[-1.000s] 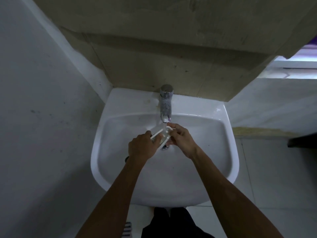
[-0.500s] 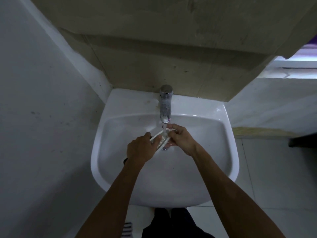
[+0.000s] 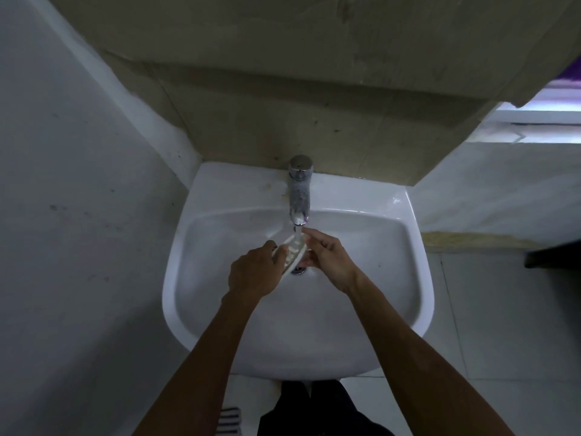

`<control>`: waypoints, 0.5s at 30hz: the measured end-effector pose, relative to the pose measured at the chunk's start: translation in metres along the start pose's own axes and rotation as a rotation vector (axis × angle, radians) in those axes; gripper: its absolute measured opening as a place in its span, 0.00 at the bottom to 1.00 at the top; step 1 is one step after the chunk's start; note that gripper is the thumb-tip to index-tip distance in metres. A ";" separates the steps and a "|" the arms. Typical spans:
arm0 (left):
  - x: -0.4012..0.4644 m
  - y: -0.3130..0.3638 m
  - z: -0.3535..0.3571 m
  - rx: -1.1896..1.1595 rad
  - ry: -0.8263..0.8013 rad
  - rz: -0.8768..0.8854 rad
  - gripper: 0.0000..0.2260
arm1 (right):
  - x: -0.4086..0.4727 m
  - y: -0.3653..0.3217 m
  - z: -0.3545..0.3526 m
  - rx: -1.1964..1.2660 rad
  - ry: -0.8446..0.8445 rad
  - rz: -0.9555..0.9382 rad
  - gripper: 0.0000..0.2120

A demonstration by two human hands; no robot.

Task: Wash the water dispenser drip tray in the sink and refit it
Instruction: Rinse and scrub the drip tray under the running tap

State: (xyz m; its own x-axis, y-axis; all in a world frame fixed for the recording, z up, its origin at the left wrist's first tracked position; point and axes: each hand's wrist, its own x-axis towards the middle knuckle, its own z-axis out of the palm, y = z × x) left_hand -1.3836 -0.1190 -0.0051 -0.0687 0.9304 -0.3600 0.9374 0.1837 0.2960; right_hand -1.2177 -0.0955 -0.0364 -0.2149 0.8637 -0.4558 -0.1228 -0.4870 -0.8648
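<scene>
1. The drip tray (image 3: 294, 251) is a small white slotted piece held over the middle of the sink (image 3: 418, 278), right under the spout of the tap (image 3: 300, 196) and above the drain (image 3: 298, 270).
2. A thin stream of water appears to fall from the spout onto the tray's far end.
3. The tray's long axis runs on a slant, from near-left to far-right; its slotted face is tilted up toward the camera.
4. The left hand (image 3: 254, 272) grips the near-left end, fingers curled round the edge with the thumb side on top.
5. The right hand (image 3: 328, 256) pinches the far-right end, fingertips bent onto the rim just beside the stream; how far they wrap underneath is hidden.
6. Both hands touch the tray, one at each end, so neither has to reach. The right hand is the one nearer the tap and the water.
7. My judgement: this is the rinsing step, and refitting is not yet begun.
8. The next move probably turns on that slant. Rolling the tray about its long axis would bring the underside into the stream, and the left hand's fuller grip looks better placed to carry it while the right fingers rub.
9. A wet, thin tray could slip toward the drain if either pinch loosens.
</scene>
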 end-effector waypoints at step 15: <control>0.003 -0.004 0.007 -0.374 -0.184 -0.016 0.22 | 0.004 -0.002 0.000 0.061 -0.045 0.015 0.14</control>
State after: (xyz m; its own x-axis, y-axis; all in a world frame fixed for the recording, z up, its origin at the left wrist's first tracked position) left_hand -1.3853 -0.1186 -0.0135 0.0118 0.8605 -0.5093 0.7460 0.3316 0.5776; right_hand -1.2187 -0.0913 -0.0363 -0.2605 0.8503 -0.4574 -0.1779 -0.5079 -0.8428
